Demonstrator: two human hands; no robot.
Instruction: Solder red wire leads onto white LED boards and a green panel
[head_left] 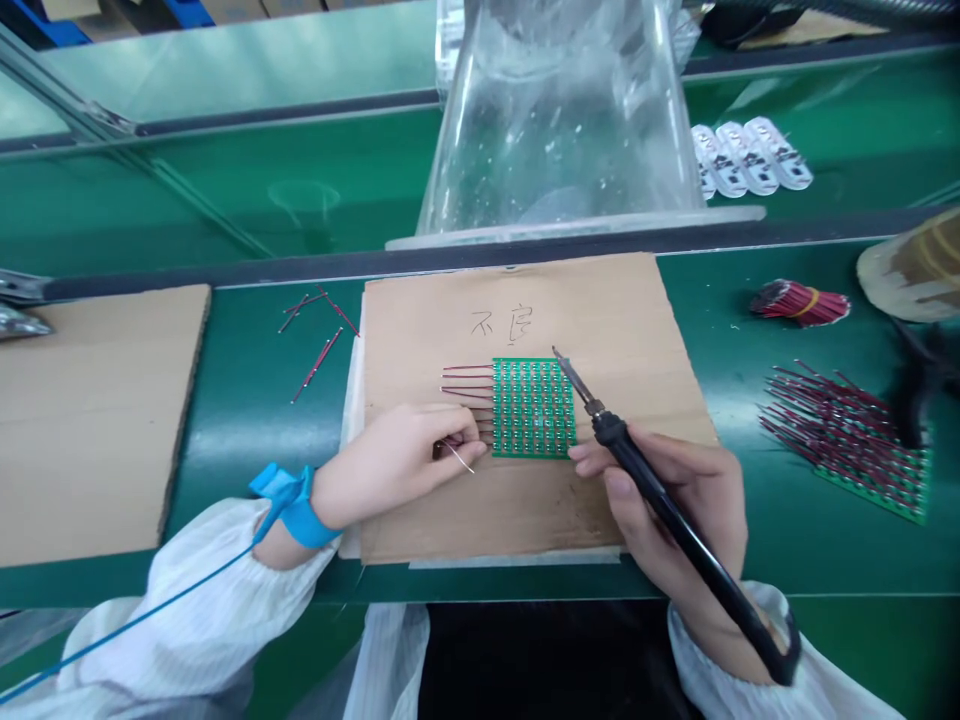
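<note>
A green circuit board panel (pixel 534 405) with rows of small pads lies on a cardboard sheet (pixel 420 320). Dark red wires (pixel 466 376) stick out from its left edge. Closed at that edge, my left hand (pixel 420 450) pinches a thin silvery solder wire (pixel 463 458), its free end pointing down to the right. My right hand (pixel 682 490) grips a black soldering iron (pixel 667 510), tip above the panel's upper right corner. Some right fingers rest by the panel's lower right corner. A blue wrist strap (pixel 296 505) circles my left wrist.
Loose red wires (pixel 319 362) lie left of the sheet. To the right are a banded wire bundle (pixel 801 303), a wired board (pixel 847 430) and a taped roll (pixel 911 265). A transparent hood (pixel 559 130) stands behind; another cardboard piece (pixel 90 430) lies left.
</note>
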